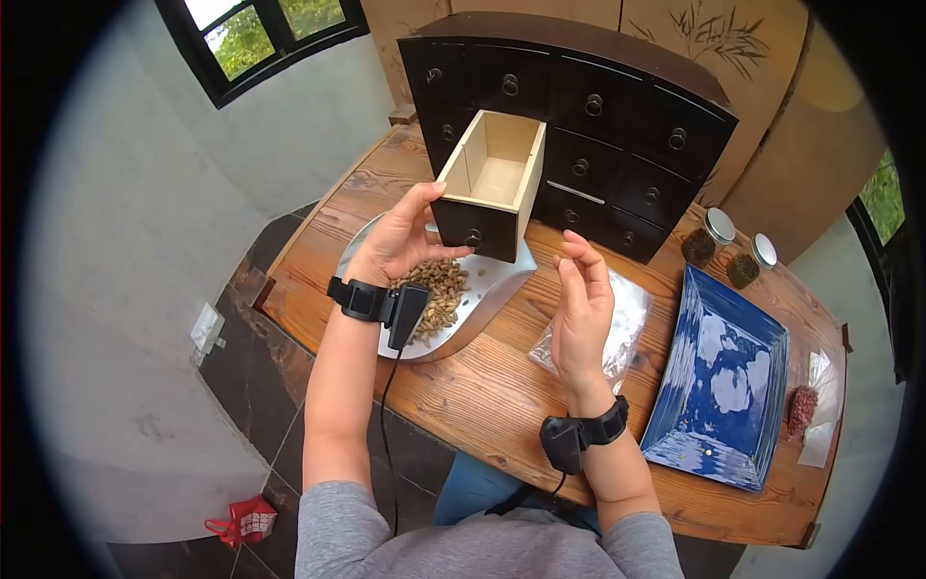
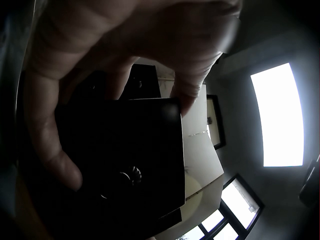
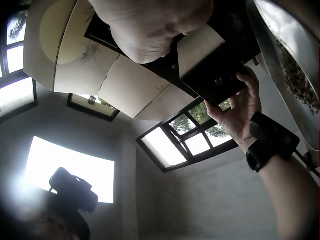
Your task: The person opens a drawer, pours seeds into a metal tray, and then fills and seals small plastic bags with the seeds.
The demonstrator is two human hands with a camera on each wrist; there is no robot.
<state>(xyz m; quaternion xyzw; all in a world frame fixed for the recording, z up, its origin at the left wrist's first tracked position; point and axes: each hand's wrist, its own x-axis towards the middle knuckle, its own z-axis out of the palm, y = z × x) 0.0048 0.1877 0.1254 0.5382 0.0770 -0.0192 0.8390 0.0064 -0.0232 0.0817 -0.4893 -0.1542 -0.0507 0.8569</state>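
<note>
Drawer gripped in front of the cabinet

The drawer tilts up before the cabinet's left half; whether its back end is clear of the cabinet is hard to tell. The left hand grips its left side, thumb on the top rim, fingers across the front. A gap separates the drawer from the right hand, also in front of the cabinet, its fingers loosely bent and holding nothing.

One white dish of brown pods lies in front of the cabinet, close to the near edge of the wooden table. Planks show between it and one clear bag, before the cabinet's right half. One blue plate lies to the cabinet's right, nearer the person.

Behind the cabinet stand painted panels; left of it, a window and grey wall.

Nine ring pulls show on the cabinet, one on the drawer. Two jars stand right of the cabinet.
</note>
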